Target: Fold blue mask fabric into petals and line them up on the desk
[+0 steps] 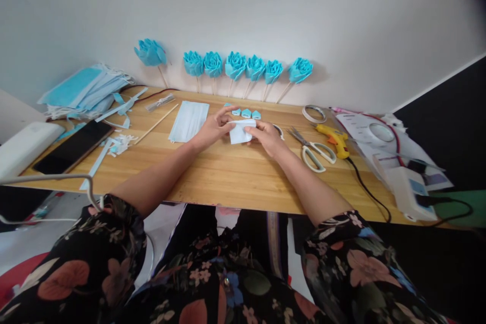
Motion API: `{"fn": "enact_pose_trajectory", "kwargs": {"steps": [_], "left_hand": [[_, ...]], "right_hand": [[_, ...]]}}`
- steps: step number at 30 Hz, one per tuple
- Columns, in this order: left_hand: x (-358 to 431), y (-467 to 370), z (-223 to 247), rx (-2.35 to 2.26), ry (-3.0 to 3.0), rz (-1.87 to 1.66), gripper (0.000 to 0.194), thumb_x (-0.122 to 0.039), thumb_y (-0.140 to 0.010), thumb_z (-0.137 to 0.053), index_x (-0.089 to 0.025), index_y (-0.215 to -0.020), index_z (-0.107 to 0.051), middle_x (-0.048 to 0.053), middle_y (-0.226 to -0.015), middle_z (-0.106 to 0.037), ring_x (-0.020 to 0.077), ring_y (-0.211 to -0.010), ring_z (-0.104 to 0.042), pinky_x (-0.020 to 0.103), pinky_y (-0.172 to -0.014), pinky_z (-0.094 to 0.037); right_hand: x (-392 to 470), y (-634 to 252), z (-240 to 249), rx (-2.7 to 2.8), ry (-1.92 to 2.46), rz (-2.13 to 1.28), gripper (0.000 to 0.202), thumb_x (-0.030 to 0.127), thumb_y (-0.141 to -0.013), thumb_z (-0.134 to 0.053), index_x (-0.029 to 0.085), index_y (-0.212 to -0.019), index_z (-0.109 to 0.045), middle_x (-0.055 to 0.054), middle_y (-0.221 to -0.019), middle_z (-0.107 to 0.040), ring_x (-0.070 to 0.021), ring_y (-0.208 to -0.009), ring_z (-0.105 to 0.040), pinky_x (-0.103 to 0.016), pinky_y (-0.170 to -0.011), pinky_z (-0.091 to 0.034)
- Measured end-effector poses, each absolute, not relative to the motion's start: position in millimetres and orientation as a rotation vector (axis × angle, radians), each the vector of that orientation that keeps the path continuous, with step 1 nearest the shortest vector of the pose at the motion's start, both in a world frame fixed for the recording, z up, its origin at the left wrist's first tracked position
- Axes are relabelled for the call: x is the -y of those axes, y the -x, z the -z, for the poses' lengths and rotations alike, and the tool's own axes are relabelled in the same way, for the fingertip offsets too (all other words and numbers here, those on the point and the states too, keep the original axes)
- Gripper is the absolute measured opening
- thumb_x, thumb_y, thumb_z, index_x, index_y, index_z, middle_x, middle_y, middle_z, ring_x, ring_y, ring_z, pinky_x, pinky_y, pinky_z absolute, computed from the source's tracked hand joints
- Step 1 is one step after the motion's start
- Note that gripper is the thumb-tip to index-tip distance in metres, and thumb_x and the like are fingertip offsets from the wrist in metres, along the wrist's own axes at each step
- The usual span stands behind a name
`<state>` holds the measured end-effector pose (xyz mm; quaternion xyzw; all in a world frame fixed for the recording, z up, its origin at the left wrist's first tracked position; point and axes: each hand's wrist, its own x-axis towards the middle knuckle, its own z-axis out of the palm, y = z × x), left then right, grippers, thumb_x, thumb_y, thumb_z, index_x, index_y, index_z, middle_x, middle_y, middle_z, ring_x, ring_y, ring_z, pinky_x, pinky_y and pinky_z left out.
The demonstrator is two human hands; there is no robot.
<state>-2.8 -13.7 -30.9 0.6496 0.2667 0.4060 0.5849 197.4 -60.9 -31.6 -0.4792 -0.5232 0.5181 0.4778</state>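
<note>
Between both hands, above the middle of the table, is a small pale blue piece of mask fabric with its upper edge folded over. My left hand pinches its left side. On the right side, the thumb and fingers of my right hand grip it. Just beyond the hands lie several small folded blue petals in a row, the leftmost partly hidden by my left fingers. A flat pale face mask rests left of my left hand. Scissors with white handles lie to the right of my right hand.
Several blue flowers on sticks lean against the wall. A yellow glue gun and tape roll lie at right, near a white power strip. At left are stacked masks, a phone, a wooden stick and scraps.
</note>
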Motion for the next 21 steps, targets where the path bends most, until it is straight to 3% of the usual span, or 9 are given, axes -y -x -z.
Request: {"fn": "enact_pose_trajectory", "kwargs": {"steps": [4, 8, 11, 15, 21], "left_hand": [[16.6, 2.2, 28.2, -0.665, -1.458, -1.057, 0.059, -0.024, -0.086, -0.07, -0.015, -0.142, -0.055, 0.004, -0.09, -0.07, 0.0135, -0.075, -0.062, 0.024, -0.068, -0.05], [16.1, 2.1, 30.2, -0.699, -1.353, -1.038, 0.05, -0.042, -0.093, -0.064, -0.016, -0.137, -0.06, 0.008, -0.101, -0.071, 0.0162, -0.082, -0.065, 0.027, -0.072, -0.052], [14.3, 1.9, 32.9, -0.738, -1.377, -0.985, 0.055, -0.051, -0.092, -0.065, -0.016, -0.134, -0.063, 0.009, -0.102, -0.071, 0.0164, -0.081, -0.065, 0.025, -0.066, -0.051], [11.8, 0.4, 36.4, -0.729, -1.465, -0.882, 0.064, -0.036, -0.08, -0.079, -0.013, -0.136, -0.06, 0.006, -0.093, -0.07, 0.0124, -0.069, -0.06, 0.021, -0.055, -0.045], [13.9, 0.5, 33.9, -0.685, -1.526, -0.807, 0.05, -0.022, -0.08, -0.072, -0.013, -0.128, -0.066, 0.003, -0.082, -0.067, 0.0093, -0.063, -0.055, 0.02, -0.054, -0.044]], "right_hand": [[59.7, -195.2, 33.3, 1.266, 1.172, -1.242, 0.035, 0.049, -0.065, -0.082, 0.019, -0.077, -0.07, 0.0, -0.072, -0.066, -0.014, -0.067, -0.059, -0.027, -0.058, -0.053], [58.3, -194.9, 33.0, 1.216, 1.162, -1.22, 0.038, 0.053, -0.063, -0.084, 0.019, -0.075, -0.069, 0.001, -0.071, -0.064, -0.0138, -0.068, -0.058, -0.026, -0.058, -0.054], [58.7, -194.8, 32.0, 1.181, 1.163, -1.219, 0.042, 0.056, -0.061, -0.085, 0.019, -0.077, -0.071, 0.001, -0.071, -0.064, -0.0141, -0.068, -0.057, -0.027, -0.058, -0.055], [59.6, -194.5, 32.9, 1.166, 1.17, -1.236, 0.046, 0.061, -0.062, -0.084, 0.019, -0.077, -0.072, 0.0, -0.071, -0.065, -0.0152, -0.069, -0.058, -0.029, -0.061, -0.055], [58.5, -197.9, 34.3, 1.223, 1.17, -1.154, 0.041, 0.052, -0.066, -0.083, 0.021, -0.091, -0.074, 0.001, -0.084, -0.071, -0.0143, -0.077, -0.061, -0.028, -0.073, -0.051]]}}
